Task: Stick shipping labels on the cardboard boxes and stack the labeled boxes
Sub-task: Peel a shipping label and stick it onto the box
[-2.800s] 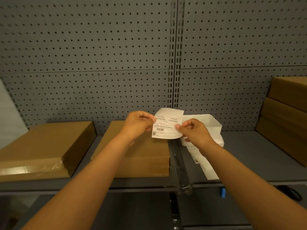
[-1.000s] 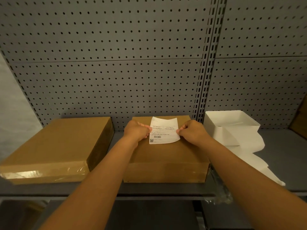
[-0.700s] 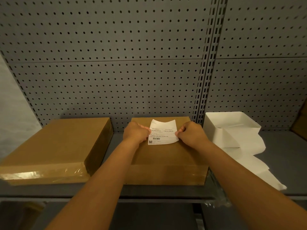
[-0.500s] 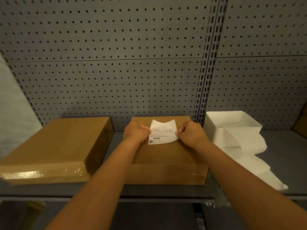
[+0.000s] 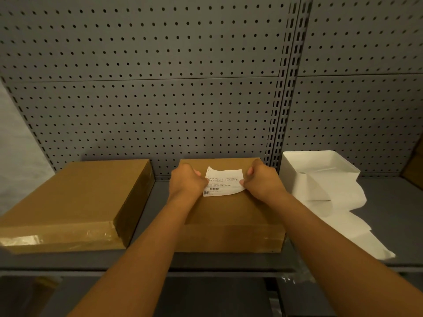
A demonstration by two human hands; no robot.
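A white shipping label (image 5: 223, 182) with a barcode and a QR code lies on top of the middle cardboard box (image 5: 231, 216). Its near edge rests on the box while its far edge curls up. My left hand (image 5: 186, 182) pinches the label's left edge. My right hand (image 5: 261, 182) pinches its right edge. A second flat cardboard box (image 5: 75, 202), sealed with clear tape and bare of any label, sits to the left on the same grey shelf (image 5: 393, 202).
A white bin (image 5: 320, 170) stands right of the middle box, with a long strip of white backing paper (image 5: 338, 213) spilling out over the shelf. A grey pegboard wall (image 5: 160, 88) closes the back. The edge of another cardboard box (image 5: 415, 170) shows at far right.
Both hands carried the label from mid-air down onto the middle box. Over the last second it has sunk lower, its near edge now lying on the box top.
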